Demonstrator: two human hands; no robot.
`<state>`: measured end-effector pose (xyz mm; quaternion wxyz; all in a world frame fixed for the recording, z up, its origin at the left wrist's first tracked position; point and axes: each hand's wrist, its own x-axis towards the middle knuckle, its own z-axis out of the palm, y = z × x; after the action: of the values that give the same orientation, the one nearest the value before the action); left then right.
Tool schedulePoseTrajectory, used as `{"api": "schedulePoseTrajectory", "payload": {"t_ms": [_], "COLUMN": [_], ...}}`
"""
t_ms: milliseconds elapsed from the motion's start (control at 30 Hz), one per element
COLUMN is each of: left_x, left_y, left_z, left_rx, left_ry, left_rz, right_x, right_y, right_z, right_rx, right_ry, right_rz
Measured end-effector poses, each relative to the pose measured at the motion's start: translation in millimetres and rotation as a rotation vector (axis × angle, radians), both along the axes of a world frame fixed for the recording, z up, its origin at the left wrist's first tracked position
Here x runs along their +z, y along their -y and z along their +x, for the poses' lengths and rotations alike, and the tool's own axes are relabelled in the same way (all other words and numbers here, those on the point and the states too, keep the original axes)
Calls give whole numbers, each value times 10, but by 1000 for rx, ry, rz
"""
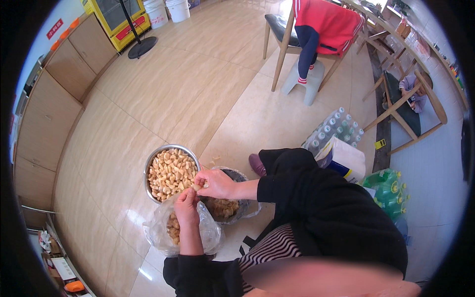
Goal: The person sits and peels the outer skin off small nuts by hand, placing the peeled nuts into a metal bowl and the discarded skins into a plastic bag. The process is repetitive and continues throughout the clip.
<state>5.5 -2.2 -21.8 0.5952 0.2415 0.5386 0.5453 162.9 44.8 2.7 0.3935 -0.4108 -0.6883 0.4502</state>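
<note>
My left hand [188, 208] and my right hand [219, 184] meet at the fingertips, pinching a pale garlic clove [196, 187] between them. Just beyond them stands a round metal bowl [145, 177] heaped with peeled garlic cloves [171, 170]. Under my left forearm lies a clear plastic bag [212, 232], with brownish cloves [173, 231] showing inside; my arm hides part of it. Below my right hand, a container lined with a dark plastic bag [243, 205] holds loose papery skins [224, 208].
At right are packed water bottles [336, 128], a paper roll pack [347, 157] and green bottles [387, 191]. A chair with a red jacket [326, 26] stands over a grey stool [313, 87]. Another person [415, 92] is behind a wooden chair [402, 105]. Cabinets [48, 118] line the left.
</note>
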Motion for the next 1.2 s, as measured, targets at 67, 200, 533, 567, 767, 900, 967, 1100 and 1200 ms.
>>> {"api": "schedulePoseTrajectory", "payload": {"t_ms": [67, 200, 533, 567, 767, 900, 967, 1100, 1200], "left_x": [1, 14, 163, 150, 65, 35, 38, 26, 25], "left_y": [-14, -35, -41, -41, -2, 0, -27, -50, -48], "left_z": [-23, -58, -91, -94, -122, -64, -59, -47, -65], "left_rx": [-51, -112, -276, -294, -323, -268, -247, -153, -158], "left_ry": [134, 94, -145, -192, -122, -6, 41, 195, 275], "left_rz": [30, -51, -41, -38, -57, -69, -36, 19, 73], "right_x": [9, 17, 8, -15, -74, -21, 8, 64, 76], "right_y": [8, 0, -44, -47, -23, -13, -32, -102, -101], "right_z": [-1, 28, 98, 88, 80, 95, 84, 55, 40], "right_rx": [5, 67, 177, 147, 235, 246, 238, 233, 214], "right_ry": [-44, 53, 269, 246, 264, 207, 127, -141, -314], "right_rz": [-6, 29, 188, 217, 345, 147, -32, -526, -776]}}
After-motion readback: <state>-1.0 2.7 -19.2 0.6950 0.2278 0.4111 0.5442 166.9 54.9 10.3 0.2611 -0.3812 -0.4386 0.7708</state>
